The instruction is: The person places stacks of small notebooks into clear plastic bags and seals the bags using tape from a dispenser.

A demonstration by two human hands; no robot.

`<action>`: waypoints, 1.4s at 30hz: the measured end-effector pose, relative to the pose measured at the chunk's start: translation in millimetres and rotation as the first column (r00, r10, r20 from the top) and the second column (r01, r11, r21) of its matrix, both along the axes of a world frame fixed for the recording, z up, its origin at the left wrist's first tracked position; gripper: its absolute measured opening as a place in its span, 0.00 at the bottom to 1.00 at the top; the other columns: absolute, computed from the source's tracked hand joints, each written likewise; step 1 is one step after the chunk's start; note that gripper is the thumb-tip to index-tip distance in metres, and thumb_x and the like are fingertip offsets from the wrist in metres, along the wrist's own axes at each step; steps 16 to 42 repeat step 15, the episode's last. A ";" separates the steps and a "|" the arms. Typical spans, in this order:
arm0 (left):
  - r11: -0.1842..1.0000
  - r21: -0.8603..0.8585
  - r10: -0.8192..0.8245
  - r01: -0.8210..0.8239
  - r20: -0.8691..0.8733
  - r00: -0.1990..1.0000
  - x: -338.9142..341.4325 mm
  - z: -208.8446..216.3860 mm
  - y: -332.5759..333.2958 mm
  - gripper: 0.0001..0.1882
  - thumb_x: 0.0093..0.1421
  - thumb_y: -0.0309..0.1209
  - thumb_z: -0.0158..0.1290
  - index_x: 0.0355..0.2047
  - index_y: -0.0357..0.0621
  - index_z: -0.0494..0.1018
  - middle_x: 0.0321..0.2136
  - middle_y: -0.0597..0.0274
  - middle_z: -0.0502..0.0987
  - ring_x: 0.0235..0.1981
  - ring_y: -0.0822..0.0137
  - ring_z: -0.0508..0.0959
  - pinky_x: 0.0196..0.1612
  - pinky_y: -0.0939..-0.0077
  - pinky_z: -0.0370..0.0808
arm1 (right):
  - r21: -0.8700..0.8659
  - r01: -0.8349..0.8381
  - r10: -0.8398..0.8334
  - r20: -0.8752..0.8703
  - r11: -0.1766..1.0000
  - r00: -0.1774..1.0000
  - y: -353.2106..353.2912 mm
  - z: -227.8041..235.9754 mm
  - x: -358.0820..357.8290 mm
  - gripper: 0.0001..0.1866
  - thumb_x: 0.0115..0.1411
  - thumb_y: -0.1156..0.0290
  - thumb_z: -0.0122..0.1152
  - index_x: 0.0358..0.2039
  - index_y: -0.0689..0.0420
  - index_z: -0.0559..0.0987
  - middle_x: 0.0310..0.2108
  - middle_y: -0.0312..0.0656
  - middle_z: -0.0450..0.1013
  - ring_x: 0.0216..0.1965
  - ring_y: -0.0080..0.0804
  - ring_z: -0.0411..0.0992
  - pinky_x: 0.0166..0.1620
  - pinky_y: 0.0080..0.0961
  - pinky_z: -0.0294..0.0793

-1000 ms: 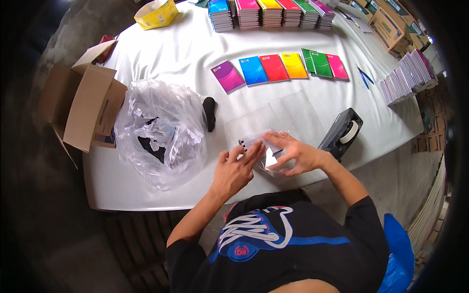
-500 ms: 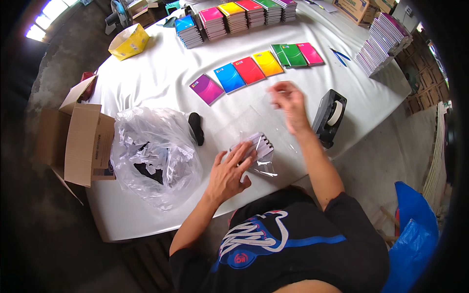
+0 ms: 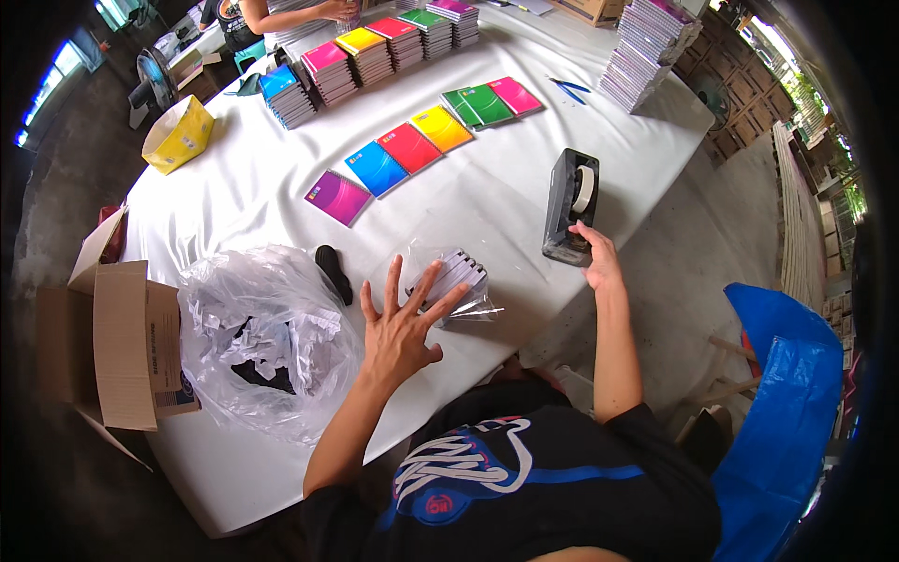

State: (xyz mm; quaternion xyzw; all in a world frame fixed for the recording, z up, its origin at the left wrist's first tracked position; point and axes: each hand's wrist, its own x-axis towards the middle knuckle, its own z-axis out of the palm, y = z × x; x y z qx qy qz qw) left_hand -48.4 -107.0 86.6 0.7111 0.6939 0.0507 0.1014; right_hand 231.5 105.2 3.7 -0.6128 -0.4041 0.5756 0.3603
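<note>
My left hand (image 3: pixel 401 323) has its fingers spread, their tips over a small bundle of spiral notebooks (image 3: pixel 455 277) lying edge-up in a clear plastic wrapper (image 3: pixel 425 253). Part of the bundle is hidden under those fingers. To the right, my right hand (image 3: pixel 600 258) reaches the near end of a black tape dispenser (image 3: pixel 559 206), which carries a roll of pale tape (image 3: pixel 584 188). Index finger and thumb look apart there; whether any tape touches them is too small to tell.
Beyond lies a row of colored notebooks (image 3: pixel 408 150), with notebook stacks (image 3: pixel 372 66) behind. Blue-handled pliers (image 3: pixel 568 90) and a tall notebook stack (image 3: pixel 644 61) stand right. Left are a plastic bag of paper scraps (image 3: pixel 281 347), cardboard box (image 3: pixel 126 347) and yellow container (image 3: pixel 178 136). A co-worker's arm (image 3: pixel 300 17) shows behind.
My right hand has moved from above the plastic wrapper to the tape dispenser. My left hand stays at the bundle, fingers now spread wider. The view has shifted, and a co-worker now shows.
</note>
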 end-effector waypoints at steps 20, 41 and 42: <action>0.999 0.039 -0.021 0.020 0.010 1.000 -3.7 -9.8 -3.4 0.56 0.30 0.33 0.67 0.59 0.89 0.51 0.65 0.79 0.46 0.66 0.49 0.37 0.58 0.28 0.34 | 0.560 -0.218 -0.256 0.645 0.799 0.720 -56.9 -49.7 16.4 0.12 0.44 0.54 0.69 0.23 0.48 0.83 0.66 0.34 0.47 0.66 0.47 0.41 0.56 0.64 0.50; 0.999 0.039 -0.021 0.020 0.010 1.000 -3.7 -9.8 -3.4 0.56 0.30 0.33 0.67 0.59 0.89 0.51 0.65 0.79 0.46 0.66 0.49 0.37 0.58 0.28 0.34 | 0.560 -0.218 -0.256 0.645 0.799 0.720 -56.9 -49.7 16.4 0.12 0.44 0.54 0.69 0.23 0.48 0.83 0.66 0.34 0.47 0.66 0.47 0.41 0.56 0.64 0.50; 0.999 0.039 -0.021 0.020 0.010 1.000 -3.7 -9.8 -3.4 0.56 0.30 0.33 0.67 0.59 0.89 0.51 0.65 0.79 0.46 0.66 0.49 0.37 0.58 0.28 0.34 | 0.560 -0.218 -0.256 0.645 0.799 0.720 -56.9 -49.7 16.4 0.12 0.44 0.54 0.69 0.23 0.48 0.83 0.66 0.34 0.47 0.66 0.47 0.41 0.56 0.64 0.50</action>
